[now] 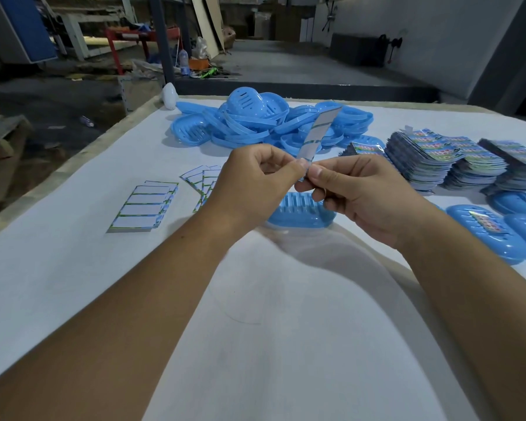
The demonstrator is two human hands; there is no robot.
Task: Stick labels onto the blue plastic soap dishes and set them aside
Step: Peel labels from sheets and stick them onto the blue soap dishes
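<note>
My left hand (252, 180) and my right hand (356, 192) meet above the table, both pinching the lower end of a label strip (318, 132) that stands up and leans right, its pale back facing me. Directly under my hands a blue soap dish (301, 211) lies on the white table (73, 268). A heap of unlabelled blue soap dishes (264, 123) fills the far middle. At the right edge lie labelled soap dishes (486, 232) with colourful stickers on top.
Stacks of colourful label sheets (438, 156) stand at the right. Used white backing sheets (143, 208) lie at the left, with more fanned out (201, 180) near my left hand. A white object (169, 95) sits at the far left table corner. Workshop clutter lies beyond.
</note>
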